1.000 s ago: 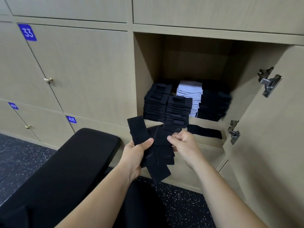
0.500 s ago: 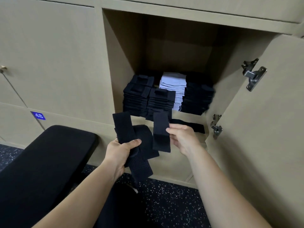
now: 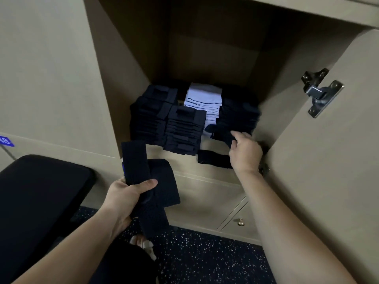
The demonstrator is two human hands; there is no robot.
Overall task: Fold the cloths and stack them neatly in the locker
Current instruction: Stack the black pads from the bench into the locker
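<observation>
My left hand grips a bundle of black cloths below the open locker. My right hand reaches into the locker's front right, its fingers pinching a folded black cloth against the right-hand black stack. Inside stand two more black stacks at the left and a white stack behind. A single black cloth lies flat on the locker floor at the front edge, partly hidden by my right wrist.
The locker door stands open at the right, with metal hinges. A black padded bench sits at the lower left. Closed locker doors line the left, and a lower door's knob shows above the speckled floor.
My right hand has carried a folded black cloth away from the bundle and up into the locker's right side. The view has moved closer to the locker.
</observation>
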